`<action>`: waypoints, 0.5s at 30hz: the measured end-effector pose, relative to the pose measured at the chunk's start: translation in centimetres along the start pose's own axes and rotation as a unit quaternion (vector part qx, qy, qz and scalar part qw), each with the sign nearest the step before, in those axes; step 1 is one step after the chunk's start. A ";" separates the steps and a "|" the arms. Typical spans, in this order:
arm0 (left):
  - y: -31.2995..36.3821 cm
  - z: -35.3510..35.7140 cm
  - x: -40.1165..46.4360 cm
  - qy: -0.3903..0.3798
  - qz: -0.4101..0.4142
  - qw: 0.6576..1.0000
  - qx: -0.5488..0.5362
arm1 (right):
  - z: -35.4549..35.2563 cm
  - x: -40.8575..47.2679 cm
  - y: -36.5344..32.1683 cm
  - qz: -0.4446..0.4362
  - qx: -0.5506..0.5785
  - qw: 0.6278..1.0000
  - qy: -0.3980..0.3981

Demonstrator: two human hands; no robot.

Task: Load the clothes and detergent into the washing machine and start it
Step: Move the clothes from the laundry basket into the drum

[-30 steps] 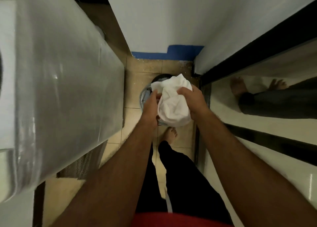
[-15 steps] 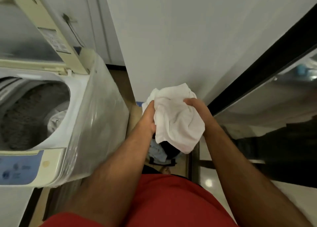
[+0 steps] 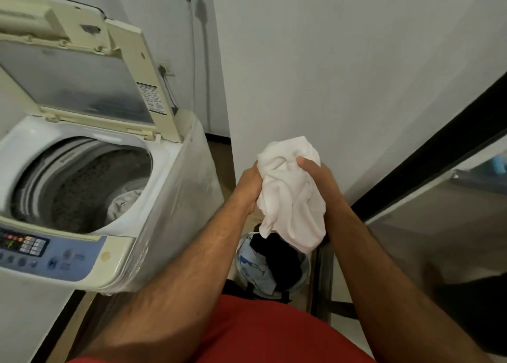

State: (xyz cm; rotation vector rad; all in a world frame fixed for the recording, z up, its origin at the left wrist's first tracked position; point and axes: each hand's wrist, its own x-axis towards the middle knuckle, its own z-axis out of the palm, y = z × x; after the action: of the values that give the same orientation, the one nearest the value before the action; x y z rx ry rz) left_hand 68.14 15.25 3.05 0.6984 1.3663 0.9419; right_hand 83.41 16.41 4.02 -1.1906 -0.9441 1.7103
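A bunched white garment [image 3: 292, 195] hangs between both hands at chest height, to the right of the machine. My left hand [image 3: 248, 186] grips its left side and my right hand [image 3: 318, 176] grips its right side, thumb on top. The top-loading washing machine [image 3: 153, 225] stands on the left with its lid [image 3: 79, 74] raised. Inside its drum [image 3: 82, 187] a pale cloth lies at the bottom. Below the garment, a laundry basket [image 3: 270, 269] on the floor holds black and light blue clothes.
A blue control panel [image 3: 52, 253] with buttons runs along the machine's front edge. A white wall stands straight ahead. A dark-framed glass door [image 3: 439, 198] closes the right side. The gap between machine and door is narrow.
Both hands have lifted the white garment up from the basket to chest height. The view has risen from the floor, and the open machine now shows on the left.
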 end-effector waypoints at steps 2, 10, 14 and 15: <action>-0.3 -1.6 -0.2 0.040 -0.016 0.999 -0.018 | 1.3 0.4 0.2 0.002 0.013 1.000 0.003; -0.9 -6.4 -3.4 -0.087 -0.026 0.967 -0.239 | 8.0 2.4 0.7 -0.034 0.011 0.999 0.041; -0.5 -9.9 -4.4 -0.046 0.008 0.976 -0.214 | 12.8 3.4 1.6 -0.061 -0.079 0.995 -0.003; -0.2 -11.3 -4.7 -0.014 0.014 0.979 -0.203 | 14.2 3.7 1.9 -0.068 -0.110 0.991 -0.028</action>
State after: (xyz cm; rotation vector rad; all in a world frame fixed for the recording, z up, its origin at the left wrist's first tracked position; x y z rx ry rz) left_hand 57.21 9.78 3.96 0.4175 1.0950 1.1842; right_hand 68.68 17.36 4.87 -1.1944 -1.2451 1.5677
